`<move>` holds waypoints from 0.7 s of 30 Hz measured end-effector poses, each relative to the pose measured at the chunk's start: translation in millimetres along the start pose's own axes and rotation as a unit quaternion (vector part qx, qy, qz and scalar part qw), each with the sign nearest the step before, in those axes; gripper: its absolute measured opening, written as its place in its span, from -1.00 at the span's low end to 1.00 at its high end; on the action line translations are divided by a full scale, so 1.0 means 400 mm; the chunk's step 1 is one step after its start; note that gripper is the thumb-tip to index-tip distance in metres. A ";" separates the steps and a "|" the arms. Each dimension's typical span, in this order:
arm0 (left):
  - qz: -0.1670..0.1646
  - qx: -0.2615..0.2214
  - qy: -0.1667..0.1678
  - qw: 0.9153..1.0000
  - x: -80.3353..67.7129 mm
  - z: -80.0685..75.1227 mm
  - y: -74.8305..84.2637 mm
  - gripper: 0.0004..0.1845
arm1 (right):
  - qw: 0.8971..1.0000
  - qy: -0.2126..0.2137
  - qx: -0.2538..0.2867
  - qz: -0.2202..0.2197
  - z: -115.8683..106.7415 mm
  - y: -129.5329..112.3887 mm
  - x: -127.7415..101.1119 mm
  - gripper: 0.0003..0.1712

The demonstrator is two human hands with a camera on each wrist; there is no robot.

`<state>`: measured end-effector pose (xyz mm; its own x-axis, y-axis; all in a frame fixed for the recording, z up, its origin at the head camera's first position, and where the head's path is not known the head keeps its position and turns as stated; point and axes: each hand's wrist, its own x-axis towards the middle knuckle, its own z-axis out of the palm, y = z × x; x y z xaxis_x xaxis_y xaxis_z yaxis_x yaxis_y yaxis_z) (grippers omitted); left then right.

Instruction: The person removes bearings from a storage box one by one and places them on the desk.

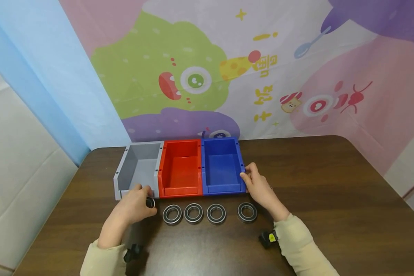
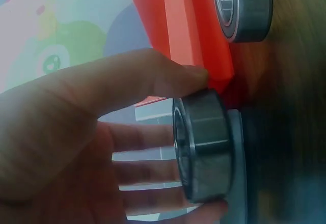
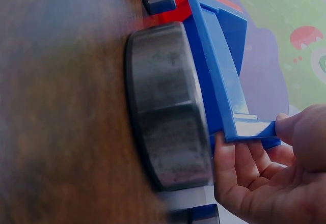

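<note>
My left hand (image 1: 133, 205) pinches a ball bearing (image 2: 206, 145) between thumb and fingers, just in front of the grey bin (image 1: 145, 168). In the left wrist view the thumb lies on one side of the bearing's steel ring; in the head view the hand hides much of it. My right hand (image 1: 258, 186) grips the right side wall of the blue bin (image 1: 222, 166) near its front corner. In the right wrist view the thumb (image 3: 288, 127) is at the wall's rim and the fingers are curled against its outside.
Between the grey and blue bins stands a red bin (image 1: 181, 168), all three side by side. Along their front lies a row of several bearings, among them a left one (image 1: 165, 219) and a right one (image 1: 240, 216). A printed cloth (image 1: 193, 126) hangs behind the table (image 1: 314, 184).
</note>
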<state>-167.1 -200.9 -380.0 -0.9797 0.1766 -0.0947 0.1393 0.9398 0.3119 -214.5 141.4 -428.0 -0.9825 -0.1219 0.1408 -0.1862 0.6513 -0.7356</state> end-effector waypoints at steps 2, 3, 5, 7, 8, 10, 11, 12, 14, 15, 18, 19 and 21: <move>-0.002 0.003 -0.007 1.000 0.000 0.000 0.000 -0.58 | 1.000 0.000 0.001 -0.001 0.000 -0.001 0.000 -0.78; -0.001 0.005 -0.010 1.000 0.000 0.000 0.000 -0.57 | 1.000 0.000 0.001 -0.001 0.000 -0.001 0.000 -0.79; 0.006 0.006 -0.014 1.000 -0.002 0.001 0.000 -0.55 | 1.000 0.001 0.001 -0.002 0.001 -0.001 0.000 -0.79; 0.019 0.011 -0.015 1.000 -0.005 0.003 -0.001 -0.54 | 1.000 0.003 -0.001 -0.004 0.002 0.000 0.001 -0.78; 0.025 0.014 -0.017 0.999 -0.007 0.004 -0.001 -0.54 | 1.000 0.004 -0.002 -0.004 0.002 0.001 0.001 -0.78; 0.031 0.015 -0.030 0.999 -0.010 0.007 -0.002 -0.55 | 1.000 0.006 -0.004 -0.006 0.003 0.003 0.002 -0.78; 0.032 0.015 -0.038 0.999 -0.012 0.008 -0.002 -0.56 | 1.000 0.007 -0.005 -0.007 0.003 0.003 0.002 -0.78; 0.034 0.017 -0.043 0.998 -0.014 0.010 -0.003 -0.57 | 1.000 0.009 -0.004 -0.008 0.004 0.004 0.002 -0.78; 0.037 0.020 -0.050 0.998 -0.016 0.014 -0.004 -0.61 | 1.000 0.009 -0.003 -0.008 0.004 0.004 0.001 -0.78; 0.038 0.023 -0.052 0.998 -0.016 0.016 -0.005 -0.61 | 1.000 0.009 -0.004 -0.008 0.004 0.005 0.001 -0.78; 0.046 0.036 -0.041 0.997 -0.015 0.022 -0.005 -0.63 | 1.000 0.007 -0.002 -0.007 0.004 0.005 0.001 -0.78; 0.047 0.042 -0.039 0.997 -0.014 0.024 -0.005 -0.63 | 1.000 0.006 -0.001 -0.006 0.005 0.005 0.001 -0.78; 0.048 0.052 -0.034 0.997 -0.013 0.026 0.000 -0.61 | 1.000 0.005 0.000 -0.005 0.004 0.006 0.002 -0.78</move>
<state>-160.5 -198.6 -389.5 -0.9500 0.2822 -0.1338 0.2487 0.9426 0.2228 -215.6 141.5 -430.7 -0.9807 -0.1200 0.1544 -0.1951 0.6508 -0.7337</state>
